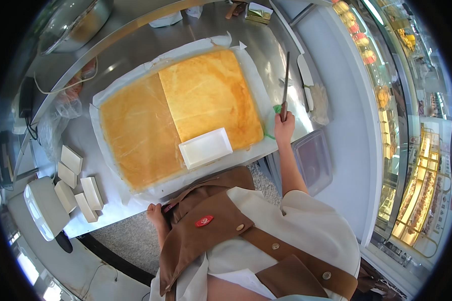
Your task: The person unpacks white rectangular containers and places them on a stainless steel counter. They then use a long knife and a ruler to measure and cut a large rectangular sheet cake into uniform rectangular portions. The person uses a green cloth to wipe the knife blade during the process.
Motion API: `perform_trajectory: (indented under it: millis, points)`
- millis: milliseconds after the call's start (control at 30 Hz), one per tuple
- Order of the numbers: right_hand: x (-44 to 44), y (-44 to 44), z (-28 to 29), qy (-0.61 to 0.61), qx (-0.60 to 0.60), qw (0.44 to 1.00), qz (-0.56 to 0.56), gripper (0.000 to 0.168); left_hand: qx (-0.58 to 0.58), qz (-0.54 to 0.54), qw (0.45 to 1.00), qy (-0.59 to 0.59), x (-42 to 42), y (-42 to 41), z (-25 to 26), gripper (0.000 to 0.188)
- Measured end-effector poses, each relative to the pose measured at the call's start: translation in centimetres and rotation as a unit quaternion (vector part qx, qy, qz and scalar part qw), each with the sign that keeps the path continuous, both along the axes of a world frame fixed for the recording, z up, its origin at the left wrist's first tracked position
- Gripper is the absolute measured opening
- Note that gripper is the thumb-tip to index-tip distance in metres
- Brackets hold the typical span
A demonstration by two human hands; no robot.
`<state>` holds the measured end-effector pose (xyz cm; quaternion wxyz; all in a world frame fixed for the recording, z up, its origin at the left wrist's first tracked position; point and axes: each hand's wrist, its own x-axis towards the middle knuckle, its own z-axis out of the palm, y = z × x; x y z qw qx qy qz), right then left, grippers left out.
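My right hand grips the dark handle of a long knife, its blade pointing away from me over the table's right side. Beside the hand, a golden sheet cake covers the right half of a parchment sheet. The parchment's left half bears a tan, greasy-looking residue. A shallow white rectangular tray lies across the cake's near edge and partly on the parchment. My left hand is at the table's near edge against my brown apron, fingers curled; whether it holds anything is unclear.
Several small pale rectangular boxes or blocks stand at left, beside a white appliance. Clear plastic bags lie behind them. A lidded plastic bin sits below right. A large metal bowl is at upper left, a lit display case at right.
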<state>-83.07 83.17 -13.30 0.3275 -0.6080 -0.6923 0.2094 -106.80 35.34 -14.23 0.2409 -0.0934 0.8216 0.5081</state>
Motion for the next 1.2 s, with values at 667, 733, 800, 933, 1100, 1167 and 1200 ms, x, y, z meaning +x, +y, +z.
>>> perform_trajectory:
  millis: [667,733,800,933,1100,1167,1200]
  points:
    - [3.2,0.0,4.3,0.458,-0.373,0.804,0.062,0.015,-0.017,-0.025,0.999,0.023,-0.9,1.7,1.3,0.035]
    - [2.7,0.0,5.1,0.474,-0.377,0.790,0.094,0.016,-0.009,-0.029,0.999,0.025,-0.9,1.6,1.1,0.035]
    - [2.0,0.0,5.6,0.474,-0.378,0.788,0.113,0.016,-0.014,-0.037,0.999,0.028,-0.9,1.3,0.8,0.034]
    - [0.5,0.2,5.1,0.411,-0.367,0.833,0.052,0.020,-0.077,-0.070,0.991,0.079,-0.5,1.4,1.3,0.028]
    - [4.9,2.1,-2.7,0.263,-0.290,0.916,0.089,0.048,-0.181,-0.084,0.964,0.178,-1.6,3.3,2.1,0.020]
    - [5.8,1.7,-4.9,0.294,-0.295,0.909,0.024,0.050,-0.173,-0.109,0.962,0.183,-2.5,6.0,4.6,0.020]
    - [5.5,1.6,-4.7,0.283,-0.306,0.909,0.013,0.051,-0.150,-0.112,0.970,0.153,-2.6,7.2,5.5,0.018]
